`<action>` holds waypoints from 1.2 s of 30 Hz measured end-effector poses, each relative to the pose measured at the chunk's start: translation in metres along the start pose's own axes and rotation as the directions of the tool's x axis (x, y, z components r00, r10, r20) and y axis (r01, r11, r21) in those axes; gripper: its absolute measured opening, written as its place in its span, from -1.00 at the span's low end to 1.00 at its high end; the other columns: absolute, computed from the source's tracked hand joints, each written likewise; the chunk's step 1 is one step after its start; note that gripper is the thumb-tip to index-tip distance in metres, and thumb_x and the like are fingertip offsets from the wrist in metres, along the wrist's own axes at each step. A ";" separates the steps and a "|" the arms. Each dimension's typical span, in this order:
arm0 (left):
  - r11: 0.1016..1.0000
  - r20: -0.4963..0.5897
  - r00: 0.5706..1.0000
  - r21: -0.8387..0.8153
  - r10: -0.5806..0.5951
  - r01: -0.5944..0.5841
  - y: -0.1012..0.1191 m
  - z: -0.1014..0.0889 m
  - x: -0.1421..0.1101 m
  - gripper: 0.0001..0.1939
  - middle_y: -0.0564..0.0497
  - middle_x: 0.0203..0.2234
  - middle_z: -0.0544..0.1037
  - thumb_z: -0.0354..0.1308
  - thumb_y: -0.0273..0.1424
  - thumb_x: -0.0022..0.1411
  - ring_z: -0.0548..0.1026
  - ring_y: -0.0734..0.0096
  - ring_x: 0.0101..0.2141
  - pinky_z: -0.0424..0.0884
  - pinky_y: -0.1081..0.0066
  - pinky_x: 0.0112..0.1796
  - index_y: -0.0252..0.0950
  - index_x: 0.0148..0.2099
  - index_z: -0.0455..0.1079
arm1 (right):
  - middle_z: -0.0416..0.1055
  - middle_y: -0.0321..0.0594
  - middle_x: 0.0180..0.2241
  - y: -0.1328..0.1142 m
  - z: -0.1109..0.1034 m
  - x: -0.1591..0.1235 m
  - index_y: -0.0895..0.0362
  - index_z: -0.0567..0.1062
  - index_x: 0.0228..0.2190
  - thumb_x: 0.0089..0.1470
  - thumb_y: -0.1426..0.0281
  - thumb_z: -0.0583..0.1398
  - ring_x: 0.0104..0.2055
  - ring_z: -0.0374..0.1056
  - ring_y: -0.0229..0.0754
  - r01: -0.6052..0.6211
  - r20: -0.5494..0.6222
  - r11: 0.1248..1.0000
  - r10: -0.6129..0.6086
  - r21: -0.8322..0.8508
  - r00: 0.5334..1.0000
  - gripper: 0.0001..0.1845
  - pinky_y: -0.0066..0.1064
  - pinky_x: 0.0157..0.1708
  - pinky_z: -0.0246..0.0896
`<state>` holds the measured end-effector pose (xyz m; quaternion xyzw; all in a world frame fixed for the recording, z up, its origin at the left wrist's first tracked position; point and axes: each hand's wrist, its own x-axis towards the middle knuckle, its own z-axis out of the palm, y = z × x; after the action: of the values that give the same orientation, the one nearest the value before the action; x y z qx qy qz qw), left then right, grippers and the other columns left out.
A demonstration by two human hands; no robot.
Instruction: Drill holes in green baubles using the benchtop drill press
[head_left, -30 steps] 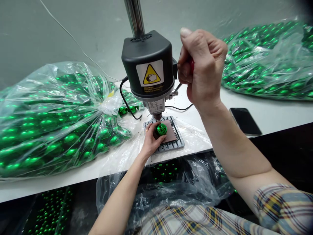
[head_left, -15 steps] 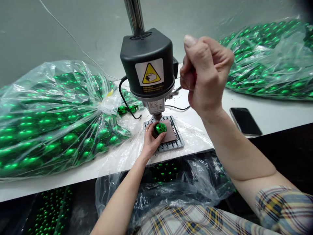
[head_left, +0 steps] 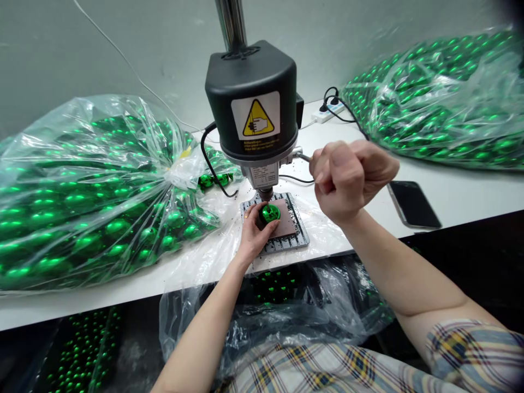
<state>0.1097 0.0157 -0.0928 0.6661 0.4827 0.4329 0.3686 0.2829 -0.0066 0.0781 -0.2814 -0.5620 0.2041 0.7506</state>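
Observation:
A shiny green ball (head_left: 271,213) rests on a pinkish pad (head_left: 287,217) on the grey slotted base (head_left: 302,234) of a bench drill press (head_left: 250,101). Thumb and fingers of my left hand (head_left: 257,229) are closed around the ball from its left and front. The drill chuck (head_left: 266,194) stands just above the ball; its tip is too small to make out clearly. On the right, my right hand (head_left: 350,177) is wrapped in a fist around the end of the press's feed lever (head_left: 303,156), which it mostly hides. Dark crumbs are scattered over the base.
A large clear bag of green balls (head_left: 94,218) lies left, another bag (head_left: 442,103) at the back right. A phone (head_left: 414,204) and a power strip (head_left: 327,113) are on the white table. An open plastic bag (head_left: 323,311) with green balls hangs below the front edge.
My right hand has come down from beside the motor housing, turning the lever. My left hand stays on the ball. The power strip now shows behind the right hand.

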 end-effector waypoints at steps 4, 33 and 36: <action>1.000 -0.006 1.000 0.009 0.002 -0.002 0.000 0.000 0.000 -0.40 -0.21 0.15 0.42 0.40 -0.25 0.12 0.31 -0.03 0.25 0.17 0.01 0.29 -0.24 0.19 0.40 | 0.11 -0.42 -0.75 0.021 0.002 -0.005 0.05 0.26 -0.67 0.17 0.32 0.24 -0.72 -0.05 -0.30 0.302 -0.091 0.951 -0.296 0.066 0.951 -0.57 -0.31 -0.68 -0.14; 0.935 0.340 0.940 0.329 0.015 -0.134 0.064 -0.066 -0.104 -0.46 -0.07 -0.10 0.57 0.44 -0.14 0.09 0.49 0.09 -0.07 0.45 0.18 -0.07 -0.16 0.08 0.42 | 0.01 -0.42 -0.79 0.004 0.029 0.078 0.07 0.32 -0.74 0.07 0.32 0.29 -0.78 -0.21 -0.40 -0.119 -0.059 0.976 0.131 0.182 0.990 -0.56 -0.37 -0.80 -0.42; 0.929 0.124 0.992 0.364 0.024 -0.068 0.054 -0.093 -0.073 -0.70 -0.12 -0.07 0.58 0.15 -0.19 0.37 0.52 0.13 -0.04 0.44 0.18 -0.03 -0.22 0.06 0.41 | 0.01 -0.42 -0.80 0.004 0.030 0.076 0.09 0.34 -0.75 0.07 0.40 0.27 -0.79 -0.22 -0.42 -0.078 -0.079 0.975 0.096 0.208 0.992 -0.58 -0.37 -0.80 -0.44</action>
<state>0.0291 -0.0625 -0.0272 0.7588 0.5168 0.3036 0.2548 0.2755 0.0491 0.1372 -0.2357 -0.4914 0.2810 0.7899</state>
